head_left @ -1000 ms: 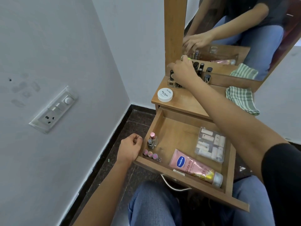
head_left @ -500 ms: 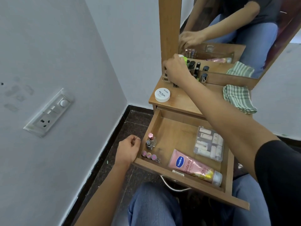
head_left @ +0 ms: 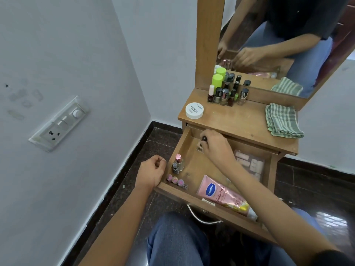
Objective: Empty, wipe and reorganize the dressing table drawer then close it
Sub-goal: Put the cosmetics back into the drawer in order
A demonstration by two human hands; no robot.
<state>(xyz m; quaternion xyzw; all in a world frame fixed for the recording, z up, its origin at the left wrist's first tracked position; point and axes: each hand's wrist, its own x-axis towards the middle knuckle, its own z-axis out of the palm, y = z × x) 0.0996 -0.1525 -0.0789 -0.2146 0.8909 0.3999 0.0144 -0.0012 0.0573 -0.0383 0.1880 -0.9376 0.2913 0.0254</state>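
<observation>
Fingers (head_left: pixel 209 138) of my right hand (head_left: pixel 217 148) are curled in a pinch round a small dark-capped bottle (head_left: pixel 200 147), low in the back left corner of the drawer. My left hand (head_left: pixel 152 172) is balled, fingers tucked in and holding nothing, just beside the drawer's front left corner.

The dressing table (head_left: pixel 240 123) stands against the wall, and its drawer (head_left: pixel 196 166) is pulled well out over my knees. The green checked cloth (head_left: pixel 282 120) lies folded on the tabletop to the right. In the drawer a pink lotion tube (head_left: pixel 222 194) lies along the front wall. A clear compartment box (head_left: pixel 249 164) sits on the right, partly under my forearm. A white jar (head_left: pixel 194 110) and a cluster of polish bottles (head_left: pixel 224 95) wait on the tabletop. Two upright bottles (head_left: pixel 177 164) stand against the drawer's left wall, with a row of three pink-capped ones (head_left: pixel 175 179) nearer the front.

I judge I am at the reorganizing stage, setting bottles back one at a time. To do this well I should lower the bottle flat on its base, upright and close to the left wall, so the line can grow forward. Then I open the pinch only once it stands steady. I cannot tell whether its base touches the wood yet.
</observation>
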